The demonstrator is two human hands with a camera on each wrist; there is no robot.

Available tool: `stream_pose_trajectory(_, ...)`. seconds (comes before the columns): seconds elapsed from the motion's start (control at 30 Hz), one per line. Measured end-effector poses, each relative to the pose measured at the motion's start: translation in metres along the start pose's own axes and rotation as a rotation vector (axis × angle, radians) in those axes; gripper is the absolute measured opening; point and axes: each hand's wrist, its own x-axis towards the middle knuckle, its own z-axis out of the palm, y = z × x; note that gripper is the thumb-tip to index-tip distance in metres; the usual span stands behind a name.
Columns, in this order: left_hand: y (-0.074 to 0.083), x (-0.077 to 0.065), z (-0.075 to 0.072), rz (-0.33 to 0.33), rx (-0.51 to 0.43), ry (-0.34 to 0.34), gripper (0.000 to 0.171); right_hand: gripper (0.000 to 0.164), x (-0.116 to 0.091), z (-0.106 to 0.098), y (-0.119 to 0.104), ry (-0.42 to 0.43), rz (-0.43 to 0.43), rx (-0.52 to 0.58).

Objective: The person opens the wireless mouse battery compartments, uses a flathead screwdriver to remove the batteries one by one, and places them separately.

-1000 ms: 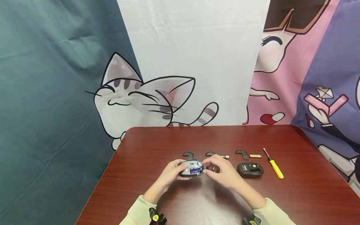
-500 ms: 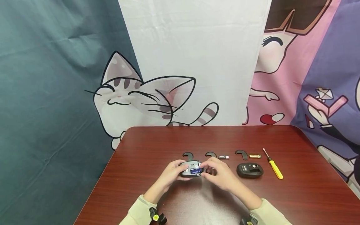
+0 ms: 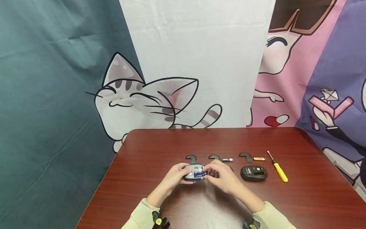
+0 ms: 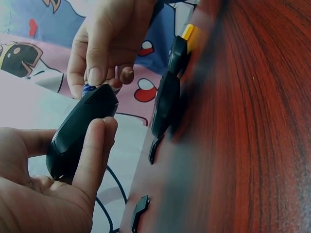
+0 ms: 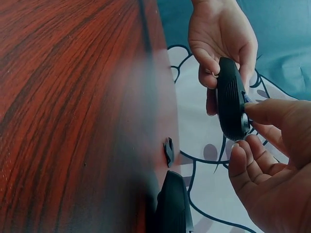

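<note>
My left hand (image 3: 177,175) grips a black computer mouse (image 3: 192,175) above the table, its grey underside turned up and its battery bay uncovered. A blue battery (image 3: 199,174) lies in that bay. At the mouse's right end, my right hand (image 3: 223,176) pinches the battery's end with thumb and fingers. The left wrist view shows the blue end (image 4: 87,90) sticking up past the mouse's edge beside the thumb. In the right wrist view the fingertips touch the mouse (image 5: 231,99), and most of the battery is hidden.
Behind the hands lie several black curved battery covers (image 3: 246,156), a silver-black battery (image 3: 227,160) and a gold battery (image 3: 259,159). A second black mouse (image 3: 254,173) sits underside up at right, beside a yellow-handled screwdriver (image 3: 280,171). Another mouse is mostly hidden behind my right hand.
My right hand has moved left from beside the mouse onto the battery's end in the bay. The left hand and its mouse have hardly moved.
</note>
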Motion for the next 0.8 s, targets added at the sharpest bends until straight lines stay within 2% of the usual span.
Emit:
stream_pose_trajectory(0.33,-0.002,0.001,-0.002,-0.015,0.014,0.001,0.042,0.019,0.003,0.003,0.002,0.044,-0.093,-0.052)
stream_pose_trajectory(0.6,-0.003,0.003,-0.005,-0.026,0.018,0.016,0.042,0.018,0.006,0.004,0.004,0.06,-0.121,-0.079)
stream_pose_trajectory(0.8,-0.004,0.005,-0.009,-0.022,0.016,0.041,0.041,0.017,0.012,0.001,0.008,0.081,-0.125,-0.06)
